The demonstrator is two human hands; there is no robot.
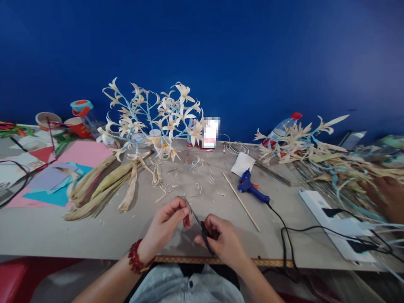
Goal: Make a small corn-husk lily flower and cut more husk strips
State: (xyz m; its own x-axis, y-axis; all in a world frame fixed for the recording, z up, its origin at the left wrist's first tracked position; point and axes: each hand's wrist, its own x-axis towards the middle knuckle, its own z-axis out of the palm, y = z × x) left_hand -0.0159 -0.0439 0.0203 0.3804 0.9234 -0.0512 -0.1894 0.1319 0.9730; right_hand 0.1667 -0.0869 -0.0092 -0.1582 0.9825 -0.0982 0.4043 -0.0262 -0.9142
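Near the table's front edge, my right hand [221,237] is closed round the dark handles of a pair of scissors [206,235]. The blades point up and left, reaching my left hand [170,221]. That hand is pinched closed on a small pale piece, perhaps husk, mostly hidden by the fingers. Pale clippings [198,186] lie scattered on the table just beyond both hands. Dried corn husks [107,185] lie to the left of my left hand. A thin wooden stick [241,202] rests to the right of the scissors.
Husk flowers [151,113] on blue stems stand in cups at the back. A blue glue gun [252,187] trails its cord to the right, near a white power strip [334,227]. Coloured paper [90,153] lies left. Another person's hand [386,198] is at the far right.
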